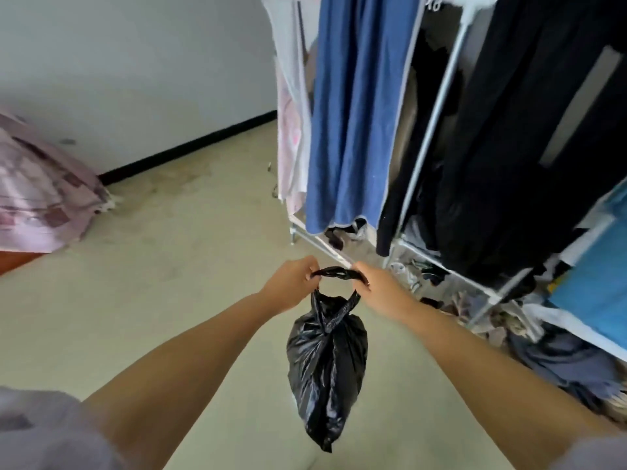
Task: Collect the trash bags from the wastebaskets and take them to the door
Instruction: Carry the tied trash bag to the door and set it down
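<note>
Head view showed the left hand (288,286) and right hand (376,286) each gripping an end of the twisted handle of a knotted black plastic trash bag (325,364), which hung above the beige floor (190,232). Collection looked done for this bag; next it likely needed carrying to the door.

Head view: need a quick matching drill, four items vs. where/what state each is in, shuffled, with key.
Column 1:
1. black trash bag
2. blue cloth
3. pink bedding
4. left hand

Column 2:
A. hangs on the metal rack at upper right
B. grips one end of the bag's twisted handle
C. hangs knotted above the floor, between both arms
D. bunched at the left edge, near the wall

Pairs: 1-C, 2-A, 3-D, 4-B. The right hand grips the handle's other end.
</note>
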A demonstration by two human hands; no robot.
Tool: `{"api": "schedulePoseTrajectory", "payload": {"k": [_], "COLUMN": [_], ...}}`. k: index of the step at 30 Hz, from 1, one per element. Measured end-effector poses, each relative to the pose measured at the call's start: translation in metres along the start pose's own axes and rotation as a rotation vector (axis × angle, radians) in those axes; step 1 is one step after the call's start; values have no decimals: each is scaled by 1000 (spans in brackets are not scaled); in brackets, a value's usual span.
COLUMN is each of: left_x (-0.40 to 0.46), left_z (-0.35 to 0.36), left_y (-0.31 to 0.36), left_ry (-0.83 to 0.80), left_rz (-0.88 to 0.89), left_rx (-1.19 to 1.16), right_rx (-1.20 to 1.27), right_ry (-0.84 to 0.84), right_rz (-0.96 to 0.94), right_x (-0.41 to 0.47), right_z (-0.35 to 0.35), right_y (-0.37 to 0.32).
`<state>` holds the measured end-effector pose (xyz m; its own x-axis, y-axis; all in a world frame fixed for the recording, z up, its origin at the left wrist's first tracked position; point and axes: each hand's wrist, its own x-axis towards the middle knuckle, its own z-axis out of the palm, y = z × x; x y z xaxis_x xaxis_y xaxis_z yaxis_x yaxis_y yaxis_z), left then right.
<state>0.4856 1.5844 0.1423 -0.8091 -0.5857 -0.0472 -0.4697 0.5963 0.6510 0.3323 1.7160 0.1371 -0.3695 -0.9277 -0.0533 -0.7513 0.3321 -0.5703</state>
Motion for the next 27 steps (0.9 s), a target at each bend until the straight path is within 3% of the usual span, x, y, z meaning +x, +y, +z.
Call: {"api": "schedulePoseTrajectory", "payload": {"k": [8, 15, 24, 27], "left_x": [30, 130, 286, 336], "left_z": [-101, -171, -258, -288], "left_y": [-127, -213, -309, -348], "left_ry": [202, 395, 431, 416], "left_rz": [-271, -441, -529, -541], "left_rx": [-208, -552, -464, -460], "right_rx": [103, 227, 188, 316], "right_ry": [-142, -203, -304, -346], "right_rz": [-139, -189, -231, -166], "right_x": [155, 321, 558, 630], "right_z": [68, 95, 100, 114], "right_y": [-101, -149, -177, -190]}}
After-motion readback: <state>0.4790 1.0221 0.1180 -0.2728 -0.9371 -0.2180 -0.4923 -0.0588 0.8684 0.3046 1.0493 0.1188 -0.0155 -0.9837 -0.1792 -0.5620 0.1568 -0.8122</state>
